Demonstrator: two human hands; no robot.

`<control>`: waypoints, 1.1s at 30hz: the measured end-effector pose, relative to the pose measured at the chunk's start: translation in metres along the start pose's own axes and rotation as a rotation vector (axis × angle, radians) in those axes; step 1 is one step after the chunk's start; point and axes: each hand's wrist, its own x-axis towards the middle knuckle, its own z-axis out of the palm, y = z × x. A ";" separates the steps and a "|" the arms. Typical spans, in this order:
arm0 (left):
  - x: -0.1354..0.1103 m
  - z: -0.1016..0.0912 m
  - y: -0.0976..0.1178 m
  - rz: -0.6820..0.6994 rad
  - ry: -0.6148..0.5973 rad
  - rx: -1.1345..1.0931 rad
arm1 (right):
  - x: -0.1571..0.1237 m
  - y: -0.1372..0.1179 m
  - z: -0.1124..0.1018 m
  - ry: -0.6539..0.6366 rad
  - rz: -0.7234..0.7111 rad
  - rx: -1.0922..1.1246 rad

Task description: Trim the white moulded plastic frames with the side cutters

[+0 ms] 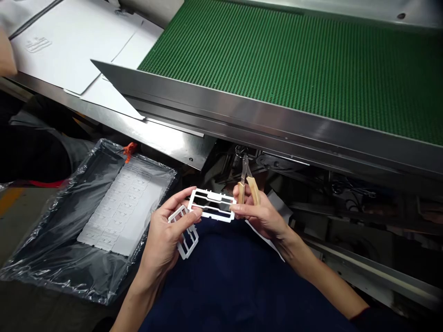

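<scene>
In front of my lap, a white plastic frame [213, 196] with slots and small tabs is stretched between both hands. My left hand [168, 230] pinches its left end, and a second white plastic frame [188, 242] hangs tilted in the same hand, partly covered by the fingers. My right hand [261, 214] grips the right end between thumb and finger. Also in that hand is a pair of nippers [254, 189] with pale yellow handles, jaws pointing up and slightly apart.
Ahead runs a green conveyor belt [263, 60] behind a metal side rail [242, 108]. A plastic-lined tray [44, 276] at lower left holds rows of thin white parts [117, 205]. White sheets [72, 41] cover the left bench, where another person's hand [5, 55] shows.
</scene>
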 end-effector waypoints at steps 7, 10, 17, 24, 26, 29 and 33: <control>0.003 0.001 -0.002 0.031 0.009 0.055 | 0.003 -0.007 -0.002 0.071 -0.107 -0.352; 0.004 0.002 -0.005 0.062 0.012 0.151 | 0.004 -0.016 0.005 0.190 -0.233 -0.773; 0.002 -0.006 -0.004 0.063 -0.095 0.306 | 0.011 -0.012 0.022 -0.044 -0.273 -1.044; 0.010 -0.025 0.014 0.079 -0.277 0.622 | 0.015 0.012 0.012 -0.103 -0.206 -0.915; 0.014 -0.023 0.016 0.065 -0.336 0.692 | 0.013 0.013 0.010 -0.096 -0.193 -0.917; 0.020 -0.021 0.017 0.049 -0.387 0.768 | 0.012 0.013 0.008 -0.090 -0.183 -0.945; 0.024 -0.025 0.015 0.101 -0.447 0.902 | 0.014 0.022 0.007 -0.091 -0.179 -0.955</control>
